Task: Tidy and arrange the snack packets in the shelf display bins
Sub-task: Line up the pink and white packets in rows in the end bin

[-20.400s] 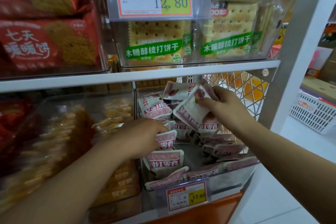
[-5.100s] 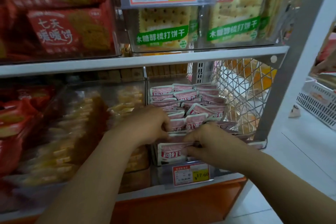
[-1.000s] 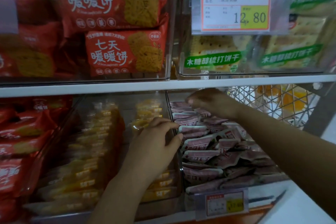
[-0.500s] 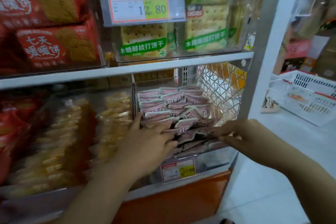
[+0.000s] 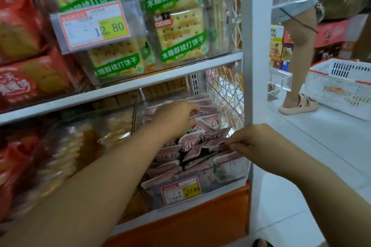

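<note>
The shelf (image 5: 140, 83) carried a row of clear bins, and the work was in the right-hand display bin (image 5: 230, 172), beside the white upright. Behind that bin's front wall, the snack packets (image 5: 190, 143) filled it from front to back. Those at the rear of the bin stood in fairly even upright rows, so that part looked largely done. Those in the middle and toward the front of the bin leaned at odd angles, some overlapping and some slumped flat against the front wall. By my reckoning the task was past halfway, with the front half of this bin left to straighten. The bin to its left, holding yellowish packs (image 5: 80, 146), was too blurred to judge.

The left hand (image 5: 174, 118) reached to the rear of the bin, fingers curled down over the packet tops there, seemingly gripping one. The right hand (image 5: 253, 140) was at the bin's right side, thumb and fingers pinching the edge of a tilted packet in the middle. A price tag (image 5: 180, 190) hung on the bin's front.
</note>
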Demonstrator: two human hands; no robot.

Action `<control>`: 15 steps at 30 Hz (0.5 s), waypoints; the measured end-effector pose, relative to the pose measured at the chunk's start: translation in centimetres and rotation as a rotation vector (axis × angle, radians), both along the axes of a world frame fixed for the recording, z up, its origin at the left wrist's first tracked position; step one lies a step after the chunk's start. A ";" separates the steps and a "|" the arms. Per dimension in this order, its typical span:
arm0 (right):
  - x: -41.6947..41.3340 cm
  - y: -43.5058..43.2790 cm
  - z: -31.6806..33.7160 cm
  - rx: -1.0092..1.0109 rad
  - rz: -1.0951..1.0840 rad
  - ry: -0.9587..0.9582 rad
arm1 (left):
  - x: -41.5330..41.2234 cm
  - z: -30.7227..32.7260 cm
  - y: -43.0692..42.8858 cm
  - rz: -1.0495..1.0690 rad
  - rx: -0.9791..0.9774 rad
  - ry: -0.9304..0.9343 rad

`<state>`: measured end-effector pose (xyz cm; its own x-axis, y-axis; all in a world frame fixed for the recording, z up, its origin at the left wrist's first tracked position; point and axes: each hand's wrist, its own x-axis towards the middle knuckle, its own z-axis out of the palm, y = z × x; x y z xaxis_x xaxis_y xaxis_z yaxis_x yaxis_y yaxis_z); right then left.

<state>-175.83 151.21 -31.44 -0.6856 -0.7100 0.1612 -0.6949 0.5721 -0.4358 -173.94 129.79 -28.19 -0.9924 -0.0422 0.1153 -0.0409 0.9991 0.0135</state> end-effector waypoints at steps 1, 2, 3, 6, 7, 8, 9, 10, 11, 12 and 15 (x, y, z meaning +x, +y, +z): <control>-0.2 0.1 0.0 -0.020 -0.003 -0.004 | -1.0 -0.3 0.4 -0.007 -0.035 -0.012; -0.3 0.2 0.0 -0.037 -0.003 -0.011 | -1.9 -0.6 0.7 -0.006 -0.065 -0.028; -0.3 0.3 -0.1 -0.052 -0.001 -0.023 | -2.6 -0.9 1.0 0.004 -0.096 -0.056; -0.4 0.7 -0.1 -0.093 0.011 -0.065 | -3.9 -1.3 1.5 0.057 -0.209 -0.193; -0.5 0.8 -0.1 -0.100 0.018 -0.080 | -4.0 -1.4 1.5 0.062 -0.245 -0.200; -0.6 0.9 -0.1 -0.106 0.026 -0.095 | -4.1 -1.4 1.2 0.067 -0.261 -0.168; -0.6 1.0 -0.1 -0.107 0.032 -0.109 | -4.1 -1.2 0.9 0.076 -0.239 -0.103; -0.7 1.0 0.0 -0.107 0.038 -0.123 | -4.0 -0.8 0.5 0.097 -0.160 -0.034; -0.7 1.0 0.0 -0.106 0.044 -0.134 | -3.7 -0.3 0.2 0.118 -0.045 0.028; -0.8 1.0 0.1 -0.106 0.049 -0.140 | -3.5 0.2 0.0 0.139 0.066 0.094; -0.8 0.8 0.1 -0.105 0.049 -0.148 | -2.6 0.3 0.1 0.164 0.203 0.221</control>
<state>-176.66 151.99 -31.30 -0.6727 -0.7273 0.1361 -0.6441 0.4851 -0.5914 -176.57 129.94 -27.87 -0.9224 -0.2433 0.2998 -0.1745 0.9554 0.2382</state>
